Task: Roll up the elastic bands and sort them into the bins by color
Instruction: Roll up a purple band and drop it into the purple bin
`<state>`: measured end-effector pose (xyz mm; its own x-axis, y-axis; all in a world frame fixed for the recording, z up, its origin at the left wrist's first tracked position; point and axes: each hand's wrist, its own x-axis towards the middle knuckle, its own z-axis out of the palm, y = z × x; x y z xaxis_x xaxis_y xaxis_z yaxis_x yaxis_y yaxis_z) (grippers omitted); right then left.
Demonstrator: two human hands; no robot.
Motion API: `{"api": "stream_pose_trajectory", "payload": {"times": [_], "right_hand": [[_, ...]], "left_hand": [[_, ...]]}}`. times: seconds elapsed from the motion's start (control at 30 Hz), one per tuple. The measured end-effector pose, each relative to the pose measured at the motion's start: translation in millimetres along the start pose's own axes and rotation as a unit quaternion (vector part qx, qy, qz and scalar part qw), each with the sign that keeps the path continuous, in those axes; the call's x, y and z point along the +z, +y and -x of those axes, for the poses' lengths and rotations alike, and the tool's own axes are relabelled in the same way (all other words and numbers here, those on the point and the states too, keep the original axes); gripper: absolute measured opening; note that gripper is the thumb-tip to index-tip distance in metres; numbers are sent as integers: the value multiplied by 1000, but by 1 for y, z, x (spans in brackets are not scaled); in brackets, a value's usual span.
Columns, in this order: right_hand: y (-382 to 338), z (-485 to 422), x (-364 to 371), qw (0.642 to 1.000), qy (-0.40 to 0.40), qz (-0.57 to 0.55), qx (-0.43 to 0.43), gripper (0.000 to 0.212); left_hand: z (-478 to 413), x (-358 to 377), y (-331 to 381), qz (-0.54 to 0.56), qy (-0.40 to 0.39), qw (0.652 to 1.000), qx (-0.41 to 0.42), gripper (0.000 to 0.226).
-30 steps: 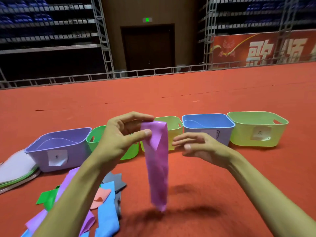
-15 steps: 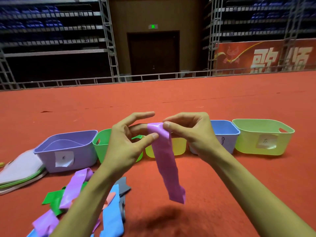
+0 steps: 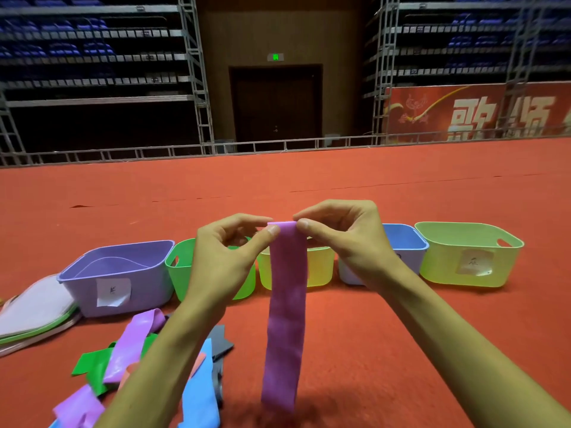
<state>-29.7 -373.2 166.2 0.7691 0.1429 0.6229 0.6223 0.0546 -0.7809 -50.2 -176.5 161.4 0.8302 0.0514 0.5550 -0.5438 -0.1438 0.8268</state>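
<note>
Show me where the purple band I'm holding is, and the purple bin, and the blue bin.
purple band [image 3: 285, 304]: head view, middle of the hanging strip.
purple bin [image 3: 148, 288]: head view, front wall right of its label.
blue bin [image 3: 401, 238]: head view, inside of the bin near its right rim.

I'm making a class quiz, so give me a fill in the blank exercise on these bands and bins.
The left hand and right hand pinch the top edge of a hanging ___ band.
The purple bin stands at the row's ___ end.
The bin right beside it is ___.
Missing words: purple, left, green.
</note>
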Motion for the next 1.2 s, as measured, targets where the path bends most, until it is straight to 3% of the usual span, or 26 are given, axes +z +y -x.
{"api": "stream_pose_trajectory", "payload": {"times": [0.17,0.3,0.6,0.87,1.13,1.2], "right_hand": [[-6,1,0,1000,7,-26,3,9],[-9,1,-1,999,13,-23,18,12],[-12,1,2,999,9,-19,35,11],[-13,0,14,1000,19,-16,-18,13],[-17,5,24,997,53,-20,-45,30],[-18,6,25,997,61,-22,-49,31]], "left_hand": [[-2,1,3,17,-26,999,-7,22],[-4,4,7,64,-37,997,-30,4],[-7,5,10,65,-44,997,-5,13],[-9,3,10,119,-41,992,13,19],[-6,0,10,187,-76,979,-21,26],[-6,-1,11,210,-93,972,-38,19]]}}
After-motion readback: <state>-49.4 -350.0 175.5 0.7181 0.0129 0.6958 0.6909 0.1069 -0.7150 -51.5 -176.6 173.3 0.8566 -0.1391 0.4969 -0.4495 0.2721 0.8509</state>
